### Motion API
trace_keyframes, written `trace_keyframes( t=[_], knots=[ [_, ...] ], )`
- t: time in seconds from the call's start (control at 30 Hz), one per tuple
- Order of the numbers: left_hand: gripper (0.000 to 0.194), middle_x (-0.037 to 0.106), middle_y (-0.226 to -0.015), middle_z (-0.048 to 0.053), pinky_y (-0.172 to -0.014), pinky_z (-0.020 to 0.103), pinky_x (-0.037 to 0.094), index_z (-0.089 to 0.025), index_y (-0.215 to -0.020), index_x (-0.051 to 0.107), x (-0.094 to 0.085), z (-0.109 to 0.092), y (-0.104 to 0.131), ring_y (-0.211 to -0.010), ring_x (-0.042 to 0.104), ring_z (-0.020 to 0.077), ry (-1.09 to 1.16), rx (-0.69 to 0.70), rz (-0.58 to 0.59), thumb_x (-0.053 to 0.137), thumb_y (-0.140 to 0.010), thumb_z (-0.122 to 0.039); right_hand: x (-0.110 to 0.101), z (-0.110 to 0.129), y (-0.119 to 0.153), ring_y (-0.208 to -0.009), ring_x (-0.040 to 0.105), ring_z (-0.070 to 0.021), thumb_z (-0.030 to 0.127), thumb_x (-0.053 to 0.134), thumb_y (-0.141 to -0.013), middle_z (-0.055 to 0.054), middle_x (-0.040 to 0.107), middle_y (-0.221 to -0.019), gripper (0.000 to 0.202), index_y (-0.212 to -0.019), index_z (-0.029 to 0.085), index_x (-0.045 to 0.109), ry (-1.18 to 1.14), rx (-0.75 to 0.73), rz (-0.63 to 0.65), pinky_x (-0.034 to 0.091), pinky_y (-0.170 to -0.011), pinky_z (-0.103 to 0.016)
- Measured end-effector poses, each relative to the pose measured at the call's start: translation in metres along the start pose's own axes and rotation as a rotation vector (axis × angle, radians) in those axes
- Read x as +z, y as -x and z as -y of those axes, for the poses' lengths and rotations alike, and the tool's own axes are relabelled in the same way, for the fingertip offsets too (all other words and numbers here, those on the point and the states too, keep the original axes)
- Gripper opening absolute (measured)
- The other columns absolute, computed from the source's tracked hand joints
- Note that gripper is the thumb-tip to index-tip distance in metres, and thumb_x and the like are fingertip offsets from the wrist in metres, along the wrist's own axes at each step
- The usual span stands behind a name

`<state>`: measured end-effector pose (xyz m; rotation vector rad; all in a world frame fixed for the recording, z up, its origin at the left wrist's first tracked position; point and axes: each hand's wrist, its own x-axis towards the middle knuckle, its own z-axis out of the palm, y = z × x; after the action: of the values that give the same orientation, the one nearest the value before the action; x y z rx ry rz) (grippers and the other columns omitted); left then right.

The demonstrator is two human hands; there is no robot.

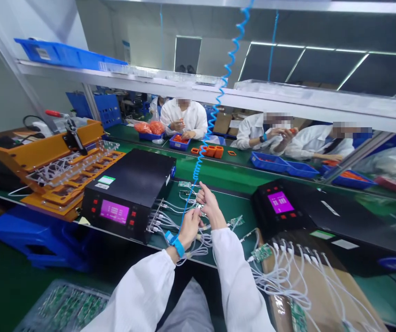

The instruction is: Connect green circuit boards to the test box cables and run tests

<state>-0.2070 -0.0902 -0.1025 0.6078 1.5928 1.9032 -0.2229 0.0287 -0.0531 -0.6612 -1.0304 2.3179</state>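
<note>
In front of me, over the green bench, my left hand [189,227] and my right hand [212,206] meet closely. A blue wrist strap [175,243] with a coiled blue cord [200,161] is on my left wrist. My left fingers pinch what looks like the white plug of a cable. The fingers of my right hand are curled round a small circuit board, mostly hidden between the hands. White cables [201,246] lie bunched beneath and beside my hands. Other green circuit boards lie nearby, one behind [184,184] and one to the right [237,222].
Left stands a black tester box [129,184] with a purple screen; another black box [322,216] stands right. An orange fixture [69,170] is far left. White cables [281,281] and boards lie over a cardboard box [350,299]. Across the bench, people handle orange parts beside blue bins [270,161].
</note>
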Motion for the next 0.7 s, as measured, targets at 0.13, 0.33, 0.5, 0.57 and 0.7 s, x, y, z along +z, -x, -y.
trace_keyframes(
  t=[0.13,0.33,0.5,0.57,0.7],
  knots=[
    [0.061,0.045,-0.058,-0.005,-0.058,0.027,0.041,-0.021,-0.08,0.05,-0.004,-0.001,-0.006,-0.056,0.053,0.0142,-0.014,0.026,0.009,0.05,-0.088,-0.082,0.007,0.004,-0.005,-0.042,0.008,-0.0047,0.041,0.082,-0.087,0.016,0.013,-0.049,0.064,-0.069,0.026,0.022,-0.002,0.026,0.021,0.014,-0.033,-0.018],
    [0.057,0.047,-0.056,-0.005,-0.059,0.028,0.041,-0.021,-0.082,0.05,-0.006,-0.004,-0.014,-0.056,0.055,0.0153,-0.06,0.049,0.005,0.047,-0.092,-0.077,0.015,0.011,-0.012,-0.042,0.008,-0.0047,0.035,0.081,-0.088,0.016,0.012,-0.05,0.063,-0.068,0.026,0.021,-0.018,0.059,0.059,0.013,-0.033,-0.018],
    [0.053,0.049,-0.057,-0.004,-0.061,0.028,0.042,-0.021,-0.082,0.051,-0.003,-0.011,-0.011,-0.057,0.057,0.0154,-0.023,0.062,-0.007,0.048,-0.094,-0.072,0.016,0.016,-0.015,-0.041,0.009,-0.0039,0.033,0.073,-0.095,0.015,0.013,-0.049,0.061,-0.066,0.026,0.02,-0.019,0.062,0.078,0.015,-0.032,-0.017],
    [0.053,0.049,-0.056,-0.004,-0.061,0.028,0.042,-0.021,-0.081,0.05,-0.001,-0.014,-0.012,-0.057,0.058,0.0157,-0.009,0.065,-0.019,0.049,-0.094,-0.072,0.015,0.016,-0.016,-0.04,0.009,-0.0038,0.033,0.074,-0.094,0.015,0.014,-0.049,0.062,-0.066,0.025,0.019,-0.005,0.056,0.083,0.016,-0.032,-0.016],
    [0.054,0.05,-0.057,-0.004,-0.061,0.028,0.043,-0.021,-0.08,0.051,0.004,-0.018,-0.015,-0.058,0.059,0.0165,0.026,0.041,-0.024,0.053,-0.091,-0.074,0.014,0.015,-0.019,-0.041,0.009,-0.0042,0.035,0.078,-0.091,0.015,0.013,-0.049,0.066,-0.066,0.026,0.018,0.067,0.02,0.074,0.016,-0.032,-0.017]
  ],
)
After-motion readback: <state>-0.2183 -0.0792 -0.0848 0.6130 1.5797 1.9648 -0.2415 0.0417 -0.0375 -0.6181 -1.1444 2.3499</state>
